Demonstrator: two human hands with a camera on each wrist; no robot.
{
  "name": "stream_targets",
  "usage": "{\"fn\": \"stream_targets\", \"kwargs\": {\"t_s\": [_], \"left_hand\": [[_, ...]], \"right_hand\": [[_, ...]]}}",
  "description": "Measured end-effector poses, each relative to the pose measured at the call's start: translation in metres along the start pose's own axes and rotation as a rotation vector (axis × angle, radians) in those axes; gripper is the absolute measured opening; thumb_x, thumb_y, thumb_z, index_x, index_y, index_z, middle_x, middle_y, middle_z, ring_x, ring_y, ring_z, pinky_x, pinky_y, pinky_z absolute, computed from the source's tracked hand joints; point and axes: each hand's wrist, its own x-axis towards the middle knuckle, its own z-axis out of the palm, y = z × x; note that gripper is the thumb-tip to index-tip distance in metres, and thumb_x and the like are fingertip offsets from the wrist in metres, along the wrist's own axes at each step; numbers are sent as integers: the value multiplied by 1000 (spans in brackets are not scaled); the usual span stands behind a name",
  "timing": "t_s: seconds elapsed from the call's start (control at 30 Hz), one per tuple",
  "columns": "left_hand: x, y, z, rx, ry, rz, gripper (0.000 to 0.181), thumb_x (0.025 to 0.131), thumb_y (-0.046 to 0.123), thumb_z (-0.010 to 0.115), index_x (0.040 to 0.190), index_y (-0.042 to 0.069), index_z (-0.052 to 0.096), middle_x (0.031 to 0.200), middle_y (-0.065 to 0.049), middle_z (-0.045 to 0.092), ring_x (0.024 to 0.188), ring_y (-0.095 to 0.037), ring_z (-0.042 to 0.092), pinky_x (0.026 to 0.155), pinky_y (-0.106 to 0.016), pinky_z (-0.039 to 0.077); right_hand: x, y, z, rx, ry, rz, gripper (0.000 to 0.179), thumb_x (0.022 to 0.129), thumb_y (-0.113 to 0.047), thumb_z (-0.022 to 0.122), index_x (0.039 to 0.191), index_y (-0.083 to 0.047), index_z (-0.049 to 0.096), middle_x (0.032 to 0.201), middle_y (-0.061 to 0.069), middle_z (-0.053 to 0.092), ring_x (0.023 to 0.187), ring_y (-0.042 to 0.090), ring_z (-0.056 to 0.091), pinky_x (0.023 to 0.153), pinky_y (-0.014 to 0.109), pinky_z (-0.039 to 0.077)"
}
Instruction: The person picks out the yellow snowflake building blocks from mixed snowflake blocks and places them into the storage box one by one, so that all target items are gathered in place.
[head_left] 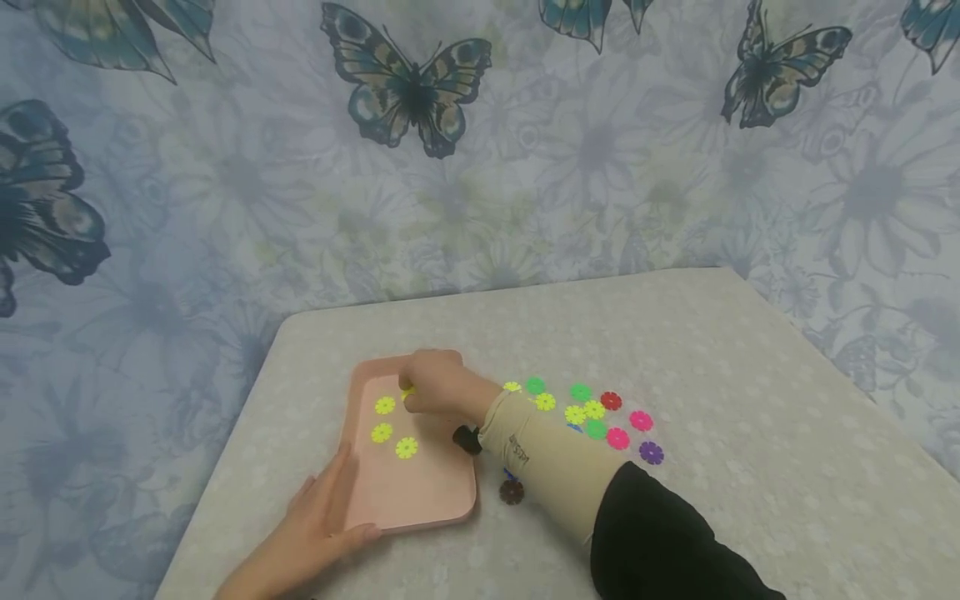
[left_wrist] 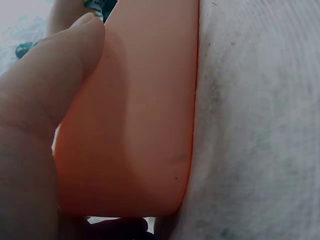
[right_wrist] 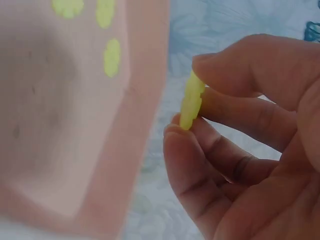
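A pink tray (head_left: 420, 492) lies on the table, holding a few yellow flower-shaped discs (head_left: 385, 405) in its far left part. Over the tray's far end, my right hand (head_left: 442, 385) pinches one more yellow flower-shaped disc (right_wrist: 191, 102) between thumb and fingertips. In the right wrist view that disc is edge-on and apart from the tray. My left hand (head_left: 318, 512) grips the tray's near left corner, its thumb along the near side and its fingers against the left side. The left wrist view shows the thumb (left_wrist: 75, 55) against the pink wall.
To the tray's right, loose discs in green, yellow, red, pink (head_left: 618, 438) and purple (head_left: 652, 452) lie scattered, some hidden behind the right forearm. A brown disc (head_left: 512, 492) sits just beside the tray's near right side. Butterfly-patterned wallpaper (head_left: 495, 208) stands behind the table (head_left: 750, 467).
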Motion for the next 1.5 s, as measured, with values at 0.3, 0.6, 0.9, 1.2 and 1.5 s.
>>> {"fn": "stream_targets", "kwargs": {"t_s": [0.3, 0.6, 0.9, 1.2, 1.5], "left_hand": [[2, 1, 0, -52, -21, -16, 110, 89, 47, 78, 167, 18, 7, 173, -13, 14, 153, -41, 18, 124, -67, 3], [0, 3, -1, -45, -1, 17, 110, 88, 45, 80, 167, 14, 9, 172, -17, 17, 151, -46, 22, 122, -69, 6], [0, 1, 0, -30, -2, -2, 110, 88, 47, 79, 167, 15, 9, 172, -17, 16, 152, -48, 21, 126, -61, 2], [0, 2, -1, -41, -12, -7, 111, 88, 46, 79, 167, 14, 8, 172, -17, 16, 152, -48, 21, 125, -64, 3], [0, 2, -1, -58, -16, 0, 111, 88, 45, 79, 167, 14, 8, 172, -18, 16, 152, -49, 19, 124, -67, 3]], "right_hand": [[3, -7, 32, 226, -11, 97, 42, 88, 0, 65, 60, -16, 39, 58, -7, 23, 51, 8, 22, 46, 20, 22], [5, -11, 47, 144, -52, 146, 29, 90, -6, 69, 66, -15, 56, 59, -5, 43, 55, 10, 40, 50, 21, 35], [9, -5, 51, 134, -40, 136, 28, 86, -1, 72, 65, -13, 58, 58, -5, 44, 56, 11, 39, 50, 20, 35], [12, -6, 54, 91, -39, 132, 29, 86, -2, 73, 65, -14, 58, 58, -5, 42, 56, 11, 38, 49, 21, 34], [8, -10, 48, 131, -35, 136, 27, 88, -4, 70, 67, -12, 55, 59, -5, 38, 55, 10, 35, 49, 21, 30]]}}
